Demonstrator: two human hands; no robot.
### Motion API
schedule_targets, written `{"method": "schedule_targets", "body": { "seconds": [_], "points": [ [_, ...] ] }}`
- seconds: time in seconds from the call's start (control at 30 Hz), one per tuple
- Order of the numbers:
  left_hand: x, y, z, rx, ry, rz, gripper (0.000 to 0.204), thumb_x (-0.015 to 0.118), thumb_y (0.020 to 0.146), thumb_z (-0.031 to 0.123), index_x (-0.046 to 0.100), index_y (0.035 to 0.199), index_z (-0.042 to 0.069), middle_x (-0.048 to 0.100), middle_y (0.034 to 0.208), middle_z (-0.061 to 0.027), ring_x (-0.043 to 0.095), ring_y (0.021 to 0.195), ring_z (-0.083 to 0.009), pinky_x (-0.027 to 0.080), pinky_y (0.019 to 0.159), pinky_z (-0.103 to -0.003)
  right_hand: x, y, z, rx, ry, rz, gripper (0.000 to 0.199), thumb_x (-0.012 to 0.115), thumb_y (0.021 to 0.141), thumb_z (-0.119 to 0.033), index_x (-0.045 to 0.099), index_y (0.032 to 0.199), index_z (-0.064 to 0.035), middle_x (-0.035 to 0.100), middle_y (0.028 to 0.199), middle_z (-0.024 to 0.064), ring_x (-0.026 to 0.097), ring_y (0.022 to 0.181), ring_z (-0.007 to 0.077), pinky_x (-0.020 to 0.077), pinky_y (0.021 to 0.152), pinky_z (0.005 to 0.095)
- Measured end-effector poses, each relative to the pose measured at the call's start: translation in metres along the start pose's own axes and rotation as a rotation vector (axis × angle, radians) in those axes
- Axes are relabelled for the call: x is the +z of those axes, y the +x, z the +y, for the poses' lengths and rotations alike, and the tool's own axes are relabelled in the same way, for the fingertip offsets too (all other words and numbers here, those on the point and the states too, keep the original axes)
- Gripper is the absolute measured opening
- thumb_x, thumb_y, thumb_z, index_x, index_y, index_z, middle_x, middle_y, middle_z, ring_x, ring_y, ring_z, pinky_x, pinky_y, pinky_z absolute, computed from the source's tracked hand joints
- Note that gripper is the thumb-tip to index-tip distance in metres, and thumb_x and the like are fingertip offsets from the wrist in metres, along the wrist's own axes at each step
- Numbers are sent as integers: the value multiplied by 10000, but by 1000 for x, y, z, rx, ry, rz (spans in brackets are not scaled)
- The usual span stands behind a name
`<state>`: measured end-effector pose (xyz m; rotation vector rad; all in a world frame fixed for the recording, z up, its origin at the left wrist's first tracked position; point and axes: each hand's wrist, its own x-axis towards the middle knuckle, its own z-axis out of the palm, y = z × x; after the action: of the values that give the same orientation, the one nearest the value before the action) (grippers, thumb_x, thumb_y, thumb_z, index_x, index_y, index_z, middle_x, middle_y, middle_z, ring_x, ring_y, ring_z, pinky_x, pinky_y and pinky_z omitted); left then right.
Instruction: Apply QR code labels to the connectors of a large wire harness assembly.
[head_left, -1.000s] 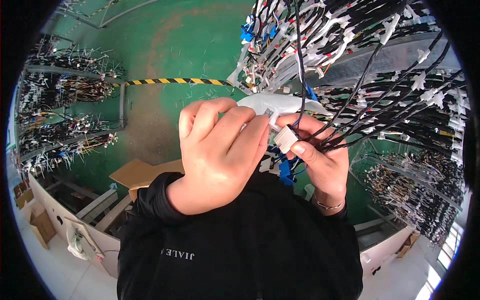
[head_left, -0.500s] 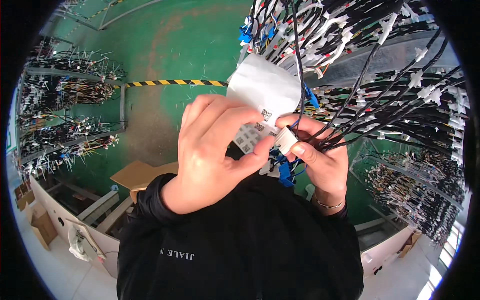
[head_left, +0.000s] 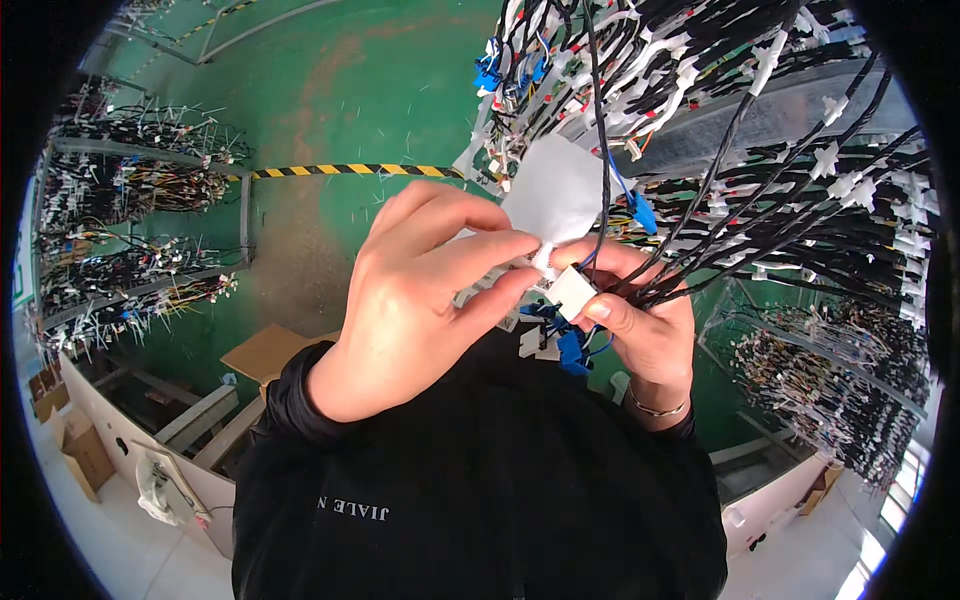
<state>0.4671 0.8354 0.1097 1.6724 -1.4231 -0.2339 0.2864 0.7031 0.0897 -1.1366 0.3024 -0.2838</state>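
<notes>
Room: I see a green painted floor [head_left: 330, 90], a yellow-black striped line [head_left: 350, 170] at 11 o'clock, and racks of wire harnesses [head_left: 130, 240] at 9 o'clock.
Left hand [head_left: 420, 300]: fingers pinched on the white paper tag [head_left: 555, 190].
Right hand [head_left: 640, 320]: fingers gripping a white plastic connector [head_left: 572, 292], centre frame, black wires [head_left: 760, 240] fanning toward 2 o'clock.
Change: half a second ago the tag's printed face showed; now it is blank and higher.
Texture: the tag is thin and crumpled, the connector blocky, and the blue connectors [head_left: 572, 350] small.

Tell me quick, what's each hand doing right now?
Left hand: closed, pinching a white label.
Right hand: closed on a white connector with black wires.
</notes>
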Motion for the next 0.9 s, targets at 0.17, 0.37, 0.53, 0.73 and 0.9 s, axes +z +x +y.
{"method": "schedule_targets", "body": {
  "seconds": [0.17, 0.37, 0.53, 0.73, 0.9],
  "points": [
    [1, -2, 0, -32, -47, -10, 254, 764, 699, -27, 714, 936, 51, 654, 889, -60, 600, 818, -226, 483, 703, -317, 3, -1, -1, -20, -16, 12, 321, 609, 906, -39, 567, 1205, 69, 604, 1157, 106, 566, 914, 128, 455, 794, 269],
    [1, -3, -3, -246, -315, -54, 150, 720, 766, -47, 689, 900, 11, 649, 886, -65, 595, 821, -155, 469, 715, -278, 2, 0, 1, -38, -4, 2, 316, 603, 902, -16, 568, 1204, 70, 604, 1151, 103, 575, 941, 138, 459, 812, 279],
    [6, -7, -9, -322, -489, -59, 101, 697, 790, -7, 669, 880, 29, 635, 829, -65, 599, 793, -180, 457, 695, -290, 1, -1, 0, -29, -40, -18, 315, 601, 901, -7, 570, 1205, 67, 605, 1131, 100, 578, 944, 139, 462, 823, 281],
    [5, -9, -5, -319, -395, -41, 154, 725, 763, 10, 657, 901, 23, 633, 836, -63, 599, 795, -190, 461, 701, -296, 2, 0, -2, -20, -24, -1, 317, 608, 896, -2, 577, 1207, 54, 608, 1117, 85, 573, 931, 126, 461, 820, 278],
    [1, -3, 1, -263, -266, -73, 181, 704, 757, -62, 663, 921, 5, 632, 884, -68, 594, 837, -145, 459, 771, -267, 5, 0, -5, 10, -105, 26, 325, 616, 889, 12, 588, 1213, 21, 606, 1096, 63, 560, 908, 107, 455, 800, 255]
  ]
}}
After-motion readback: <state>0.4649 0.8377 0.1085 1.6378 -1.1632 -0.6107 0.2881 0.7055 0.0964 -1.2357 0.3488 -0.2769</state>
